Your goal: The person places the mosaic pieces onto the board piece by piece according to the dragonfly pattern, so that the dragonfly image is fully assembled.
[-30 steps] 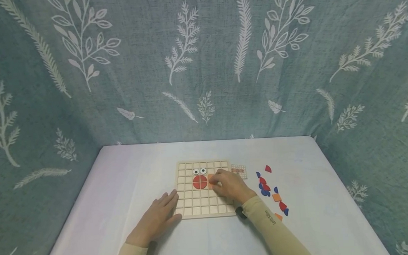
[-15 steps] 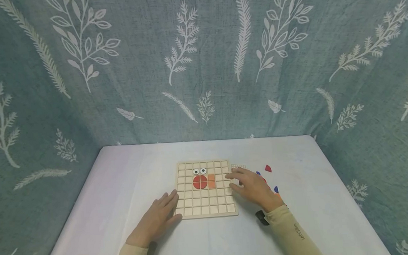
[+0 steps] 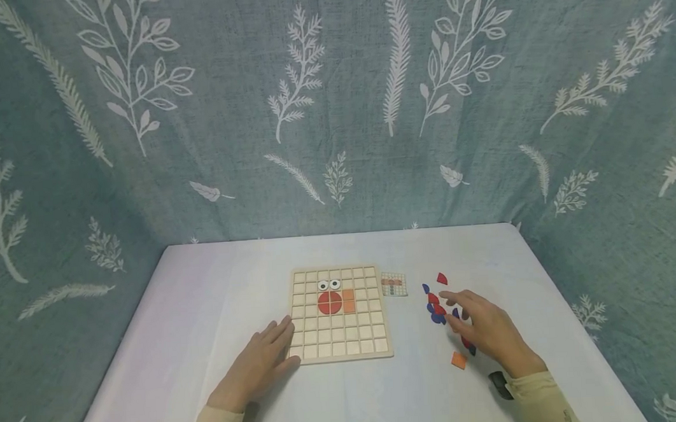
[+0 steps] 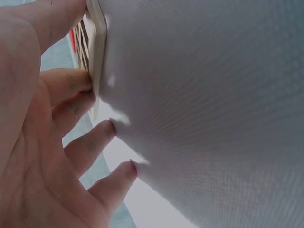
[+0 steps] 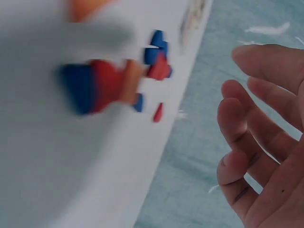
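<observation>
A wooden grid board (image 3: pixel 339 349) lies on the table. Set in its cells are two eye discs (image 3: pixel 328 285), a red circle (image 3: pixel 329 302) made of quarter pieces, and two orange squares (image 3: pixel 349 301). My left hand (image 3: pixel 259 366) rests at the board's left edge, fingers extended; the left wrist view shows thumb and fingers by the board's rim (image 4: pixel 99 52). Over the loose pieces to the right hovers my right hand (image 3: pixel 487 325), fingers loosely bent and holding nothing. Beneath it are red pieces (image 3: pixel 433 299), blue pieces (image 3: pixel 437 318) and an orange square (image 3: pixel 458 360), partly hidden by the hand.
A small printed pattern card (image 3: pixel 394 284) lies against the board's right side. One red quarter piece (image 3: pixel 441 279) sits apart behind the other loose pieces. A patterned green curtain (image 3: pixel 333 109) surrounds the white table (image 3: pixel 232 274) at the back and sides.
My right hand has let go of an orange square on the board and moved right, over the loose pieces. The left hand has stayed at the board's edge.
</observation>
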The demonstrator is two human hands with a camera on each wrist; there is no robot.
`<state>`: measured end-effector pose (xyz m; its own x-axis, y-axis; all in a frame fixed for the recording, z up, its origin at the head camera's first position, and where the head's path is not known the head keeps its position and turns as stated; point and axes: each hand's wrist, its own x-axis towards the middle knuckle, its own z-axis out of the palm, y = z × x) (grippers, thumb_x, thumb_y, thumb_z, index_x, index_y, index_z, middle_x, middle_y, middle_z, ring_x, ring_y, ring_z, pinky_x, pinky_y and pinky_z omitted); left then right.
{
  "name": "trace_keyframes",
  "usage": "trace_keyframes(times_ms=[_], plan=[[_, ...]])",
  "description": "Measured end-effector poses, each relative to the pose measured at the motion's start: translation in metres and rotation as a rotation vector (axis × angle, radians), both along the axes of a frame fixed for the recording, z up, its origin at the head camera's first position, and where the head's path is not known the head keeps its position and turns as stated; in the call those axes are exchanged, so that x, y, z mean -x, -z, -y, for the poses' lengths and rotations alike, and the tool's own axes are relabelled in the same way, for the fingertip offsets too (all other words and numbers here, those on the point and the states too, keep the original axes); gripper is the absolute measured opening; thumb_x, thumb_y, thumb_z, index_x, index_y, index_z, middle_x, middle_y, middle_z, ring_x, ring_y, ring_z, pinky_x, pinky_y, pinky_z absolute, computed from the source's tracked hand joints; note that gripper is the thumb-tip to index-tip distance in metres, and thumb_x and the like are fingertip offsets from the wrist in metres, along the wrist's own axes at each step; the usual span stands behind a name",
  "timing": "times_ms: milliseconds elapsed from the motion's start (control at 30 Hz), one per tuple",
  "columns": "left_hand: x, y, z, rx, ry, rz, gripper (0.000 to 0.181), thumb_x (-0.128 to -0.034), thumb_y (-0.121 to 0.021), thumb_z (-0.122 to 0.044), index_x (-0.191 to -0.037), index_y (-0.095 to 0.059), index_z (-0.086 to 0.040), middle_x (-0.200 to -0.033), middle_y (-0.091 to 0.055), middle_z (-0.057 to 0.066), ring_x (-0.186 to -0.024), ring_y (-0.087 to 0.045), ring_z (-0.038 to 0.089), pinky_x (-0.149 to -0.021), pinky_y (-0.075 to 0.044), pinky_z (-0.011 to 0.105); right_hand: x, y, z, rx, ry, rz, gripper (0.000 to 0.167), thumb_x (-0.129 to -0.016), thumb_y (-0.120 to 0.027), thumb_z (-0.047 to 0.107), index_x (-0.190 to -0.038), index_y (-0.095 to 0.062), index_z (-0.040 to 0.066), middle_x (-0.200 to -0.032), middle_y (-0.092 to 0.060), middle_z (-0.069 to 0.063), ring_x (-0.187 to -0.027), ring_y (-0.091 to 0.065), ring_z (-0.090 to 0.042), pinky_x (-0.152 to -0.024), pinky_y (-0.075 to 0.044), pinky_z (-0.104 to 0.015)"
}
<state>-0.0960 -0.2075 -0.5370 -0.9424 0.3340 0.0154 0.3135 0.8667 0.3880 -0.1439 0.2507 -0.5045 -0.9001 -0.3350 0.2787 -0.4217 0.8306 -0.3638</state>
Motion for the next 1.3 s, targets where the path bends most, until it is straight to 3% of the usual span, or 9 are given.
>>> trace_keyframes(times_ms=[133,267,600,833,1067,1300], plan=[[-0.001,0.001,0.000,-0.002,0.004,0.004,0.066,-0.0992,-0.065,-0.037,-0.151,-0.045,-0.001,-0.160,-0.037,0.014,-0.145,-0.035,0.043,-0.116,-0.031,0.064,-0.022,0.004,-0.011,-0.065,0.062,0.081,0.049,-0.084,-0.085,0.024,-0.130,-0.069,0.018,-0.098,-0.067,0.005,-0.073,-0.054,-0.010,-0.053,-0.046,-0.019],[-0.002,-0.002,0.001,0.009,0.008,-0.003,0.067,-0.0993,-0.065,-0.037,-0.151,-0.045,0.000,-0.160,-0.037,0.015,-0.145,-0.035,0.043,-0.116,-0.031,0.064,-0.036,0.005,-0.012,-0.138,0.108,0.169,0.045,-0.080,-0.088,0.029,-0.121,-0.074,0.018,-0.092,-0.064,0.009,-0.073,-0.051,-0.007,-0.065,-0.056,-0.025],[-0.001,0.002,0.001,0.004,-0.005,-0.005,0.067,-0.0984,-0.066,-0.038,-0.151,-0.046,-0.001,-0.160,-0.037,0.014,-0.145,-0.035,0.042,-0.116,-0.031,0.063,-0.041,0.013,-0.003,-0.217,0.128,0.348,0.032,-0.077,-0.089,0.032,-0.104,-0.079,0.020,-0.089,-0.061,0.009,-0.077,-0.054,-0.010,-0.078,-0.060,-0.037],[-0.001,0.003,0.000,-0.001,0.000,-0.005,0.068,-0.0985,-0.066,-0.038,-0.151,-0.045,-0.001,-0.160,-0.037,0.014,-0.145,-0.035,0.042,-0.117,-0.030,0.063,-0.042,0.014,-0.001,-0.239,0.129,0.351,0.027,-0.076,-0.090,0.030,-0.099,-0.079,0.020,-0.088,-0.063,0.008,-0.078,-0.055,-0.012,-0.081,-0.060,-0.041],[0.000,0.003,0.001,0.005,0.003,-0.004,0.068,-0.0990,-0.064,-0.039,-0.151,-0.045,-0.001,-0.161,-0.036,0.013,-0.146,-0.034,0.042,-0.117,-0.030,0.063,-0.045,0.010,-0.001,-0.261,0.135,0.365,0.028,-0.076,-0.089,0.031,-0.100,-0.080,0.019,-0.102,-0.071,0.000,-0.095,-0.065,-0.023,-0.092,-0.057,-0.054],[0.000,0.003,0.000,0.008,-0.008,0.003,0.068,-0.0987,-0.065,-0.039,-0.151,-0.045,-0.001,-0.161,-0.036,0.013,-0.146,-0.034,0.041,-0.117,-0.030,0.062,-0.046,0.010,-0.001,-0.261,0.146,0.384,0.026,-0.076,-0.090,0.030,-0.096,-0.079,0.019,-0.090,-0.070,0.007,-0.093,-0.065,-0.022,-0.092,-0.057,-0.054]])
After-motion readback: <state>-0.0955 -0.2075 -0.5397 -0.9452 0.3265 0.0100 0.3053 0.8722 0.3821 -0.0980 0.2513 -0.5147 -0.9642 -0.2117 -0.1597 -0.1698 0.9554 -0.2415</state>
